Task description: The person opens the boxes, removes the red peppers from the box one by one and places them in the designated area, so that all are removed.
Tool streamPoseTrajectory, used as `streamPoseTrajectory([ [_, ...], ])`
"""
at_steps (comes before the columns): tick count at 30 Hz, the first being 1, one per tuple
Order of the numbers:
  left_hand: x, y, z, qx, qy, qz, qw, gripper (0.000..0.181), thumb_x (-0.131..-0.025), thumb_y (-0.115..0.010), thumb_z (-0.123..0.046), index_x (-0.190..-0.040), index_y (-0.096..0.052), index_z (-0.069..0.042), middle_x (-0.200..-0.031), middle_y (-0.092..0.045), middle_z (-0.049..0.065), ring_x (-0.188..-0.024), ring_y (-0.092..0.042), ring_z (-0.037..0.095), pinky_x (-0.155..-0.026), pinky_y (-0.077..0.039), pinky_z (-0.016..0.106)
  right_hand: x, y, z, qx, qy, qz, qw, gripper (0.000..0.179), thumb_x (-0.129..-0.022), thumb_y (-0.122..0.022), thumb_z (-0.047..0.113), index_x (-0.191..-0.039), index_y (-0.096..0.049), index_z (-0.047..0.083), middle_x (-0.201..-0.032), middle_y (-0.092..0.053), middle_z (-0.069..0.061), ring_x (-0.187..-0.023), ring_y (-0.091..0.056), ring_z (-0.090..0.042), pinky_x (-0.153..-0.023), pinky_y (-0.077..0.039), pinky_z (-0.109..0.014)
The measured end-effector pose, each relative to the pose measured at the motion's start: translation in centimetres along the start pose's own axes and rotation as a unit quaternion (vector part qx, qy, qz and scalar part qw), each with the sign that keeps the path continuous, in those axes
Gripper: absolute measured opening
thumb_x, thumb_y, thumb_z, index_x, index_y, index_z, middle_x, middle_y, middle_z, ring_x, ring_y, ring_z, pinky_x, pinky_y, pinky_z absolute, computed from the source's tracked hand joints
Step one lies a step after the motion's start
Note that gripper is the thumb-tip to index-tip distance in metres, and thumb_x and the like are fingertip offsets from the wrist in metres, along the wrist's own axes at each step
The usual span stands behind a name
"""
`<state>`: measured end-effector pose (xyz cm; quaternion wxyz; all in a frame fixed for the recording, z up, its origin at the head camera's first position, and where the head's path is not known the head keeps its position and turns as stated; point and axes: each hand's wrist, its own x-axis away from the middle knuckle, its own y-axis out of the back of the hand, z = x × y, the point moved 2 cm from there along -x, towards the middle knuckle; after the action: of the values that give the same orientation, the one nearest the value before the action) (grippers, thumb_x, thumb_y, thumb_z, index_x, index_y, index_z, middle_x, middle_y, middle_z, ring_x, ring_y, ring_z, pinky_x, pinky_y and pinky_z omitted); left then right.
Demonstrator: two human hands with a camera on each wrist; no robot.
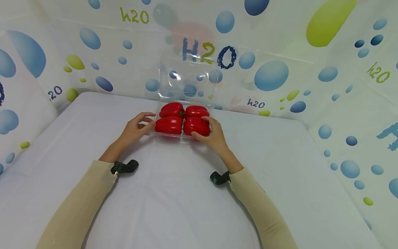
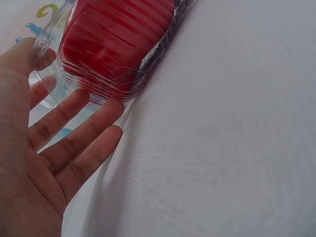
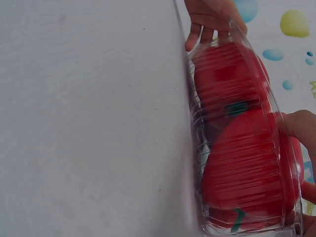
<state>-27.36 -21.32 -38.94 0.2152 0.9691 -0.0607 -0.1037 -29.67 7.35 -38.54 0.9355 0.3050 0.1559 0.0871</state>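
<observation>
A clear plastic clamshell container (image 1: 182,136) sits at the far side of the table, its lid (image 1: 183,81) standing upright. Inside it lie several red bell peppers, two at the back and two in front. My right hand (image 1: 216,135) holds the front-right pepper (image 1: 197,126), thumb at its near side and fingers over its right end. In the right wrist view, the thumb overlaps the container's rim. At the container's left end, my left hand (image 1: 135,128) touches the ridged wall with extended fingers (image 2: 96,116), its thumb up by the rim, next to the front-left pepper (image 1: 169,125).
A white cloth (image 1: 174,200) covers the table. Behind it hangs a white backdrop (image 1: 280,41) with blue and green drops and H2O lettering. Dark wrist cameras (image 1: 124,166) are strapped at both sleeve cuffs, low over the cloth.
</observation>
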Motion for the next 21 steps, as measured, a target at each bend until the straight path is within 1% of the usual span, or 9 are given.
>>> streamPoseTrajectory([
  [2, 0.3, 0.0, -0.5, 0.001, -0.003, 0.000, 1.0000, 0.046, -0.100, -0.053, -0.016, -0.141, -0.041, 0.000, -0.127, -0.052, 0.030, -0.102, -0.060, 0.045, -0.072, -0.053, 0.015, 0.0, -0.1, 0.0, 0.001, -0.004, -0.001, 1.0000, 0.065, -0.082, -0.077, 0.026, -0.137, -0.046, 0.010, -0.142, -0.045, -0.012, -0.130, -0.040, -0.028, -0.098, -0.050, -0.048],
  [5, 0.5, 0.0, -0.7, -0.002, -0.007, 0.001, 1.0000, 0.046, -0.100, -0.052, -0.015, -0.142, -0.041, 0.001, -0.127, -0.052, 0.030, -0.102, -0.060, 0.045, -0.072, -0.054, 0.016, 0.1, -0.1, 0.0, 0.005, -0.003, -0.005, 1.0000, 0.065, -0.082, -0.077, 0.027, -0.137, -0.047, 0.010, -0.141, -0.046, -0.012, -0.130, -0.040, -0.028, -0.097, -0.050, -0.048],
  [12, 0.8, 0.0, -1.4, 0.001, 0.003, 0.002, 1.0000, 0.045, -0.100, -0.054, -0.015, -0.141, -0.043, 0.000, -0.126, -0.053, 0.029, -0.102, -0.061, 0.045, -0.073, -0.053, 0.016, 0.3, -0.1, -0.3, 0.003, 0.006, -0.025, 0.9997, 0.062, -0.081, -0.078, 0.028, -0.135, -0.051, 0.011, -0.140, -0.049, -0.012, -0.128, -0.043, -0.028, -0.097, -0.050, -0.048],
  [17, 0.6, 0.0, -1.3, -0.001, -0.004, 0.002, 1.0000, 0.045, -0.100, -0.053, -0.016, -0.141, -0.042, 0.001, -0.126, -0.053, 0.029, -0.101, -0.061, 0.044, -0.075, -0.055, 0.020, 0.4, 0.0, -0.3, 0.002, 0.016, -0.034, 0.9993, 0.062, -0.081, -0.078, 0.028, -0.134, -0.052, 0.011, -0.139, -0.051, -0.012, -0.128, -0.044, -0.028, -0.096, -0.051, -0.047],
  [21, 0.6, 0.0, -1.2, -0.002, -0.009, 0.002, 1.0000, 0.045, -0.101, -0.052, -0.016, -0.141, -0.041, 0.001, -0.126, -0.053, 0.030, -0.100, -0.061, 0.044, -0.074, -0.055, 0.018, 0.4, 0.0, -0.2, 0.000, 0.021, -0.036, 0.9991, 0.062, -0.081, -0.079, 0.028, -0.134, -0.053, 0.010, -0.137, -0.052, -0.012, -0.126, -0.045, -0.028, -0.096, -0.051, -0.047],
])
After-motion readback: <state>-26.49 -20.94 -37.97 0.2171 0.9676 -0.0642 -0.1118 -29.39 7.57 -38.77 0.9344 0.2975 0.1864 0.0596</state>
